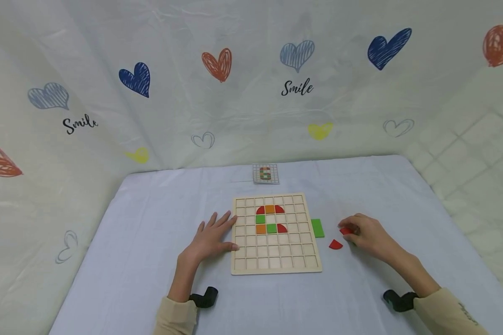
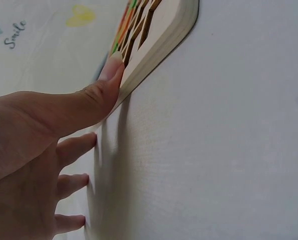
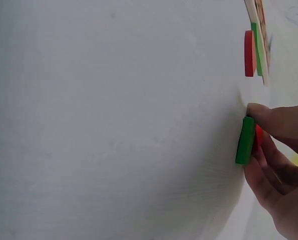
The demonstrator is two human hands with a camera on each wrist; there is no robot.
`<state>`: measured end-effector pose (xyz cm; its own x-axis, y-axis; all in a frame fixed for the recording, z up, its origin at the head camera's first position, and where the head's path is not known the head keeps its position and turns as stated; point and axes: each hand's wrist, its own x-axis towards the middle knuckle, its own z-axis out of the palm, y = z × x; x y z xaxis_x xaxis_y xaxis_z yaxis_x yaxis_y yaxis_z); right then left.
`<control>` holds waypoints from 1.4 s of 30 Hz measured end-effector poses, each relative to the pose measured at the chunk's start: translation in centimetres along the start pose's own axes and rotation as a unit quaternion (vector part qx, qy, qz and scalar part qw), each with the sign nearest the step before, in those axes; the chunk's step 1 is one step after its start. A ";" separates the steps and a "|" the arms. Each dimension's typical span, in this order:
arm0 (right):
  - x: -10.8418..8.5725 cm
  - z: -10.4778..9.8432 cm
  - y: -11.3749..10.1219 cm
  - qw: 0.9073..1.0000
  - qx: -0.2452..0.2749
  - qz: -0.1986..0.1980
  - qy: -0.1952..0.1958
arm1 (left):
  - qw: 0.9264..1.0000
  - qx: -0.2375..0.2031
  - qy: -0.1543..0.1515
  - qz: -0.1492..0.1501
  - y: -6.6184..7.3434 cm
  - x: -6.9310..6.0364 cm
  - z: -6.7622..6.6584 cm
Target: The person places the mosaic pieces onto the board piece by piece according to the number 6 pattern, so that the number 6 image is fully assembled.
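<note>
A wooden grid board (image 1: 276,265) lies mid-table, bearing several red, orange and green pieces (image 1: 269,209) in its upper cells. My left hand (image 1: 211,237) is spread at the board's left edge; in the left wrist view its thumb (image 2: 108,70) rests on the rim and the other fingertips touch the cloth. To the right of the board, my right hand (image 1: 369,235) pinches a red quarter-circle piece (image 1: 345,230) low over the table. A green tile (image 3: 245,140) shows beside that red piece in the right wrist view, partly under the hand from above; whether the fingers grip it is unclear.
Another red quarter-circle piece (image 1: 336,244) lies between board and right hand. Flat green pieces (image 1: 317,228) sit against the board's right edge. Behind the board is a small pattern card (image 1: 265,174). White cloth (image 1: 130,260) covers the table, with a printed curtain (image 1: 251,107) behind.
</note>
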<state>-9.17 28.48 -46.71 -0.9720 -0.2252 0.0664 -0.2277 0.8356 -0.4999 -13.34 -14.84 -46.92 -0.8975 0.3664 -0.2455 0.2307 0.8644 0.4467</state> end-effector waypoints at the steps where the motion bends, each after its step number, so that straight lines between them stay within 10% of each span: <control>1: 0.0 -0.1 0.0 1.000 0.001 0.003 -0.003 | 1.000 0.000 -0.001 -0.001 0.0 0.0 0.0; 42: 0.5 0.3 -0.9 1.000 0.011 -0.010 -0.002 | 1.000 -0.001 -0.003 -0.001 0.1 0.0 -0.1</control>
<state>-9.47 27.50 -46.47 -0.9669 -0.2445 0.0725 -0.2460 0.8192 -0.5181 -13.32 -14.77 -46.74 -0.8958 0.3662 -0.2520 0.2277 0.8649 0.4473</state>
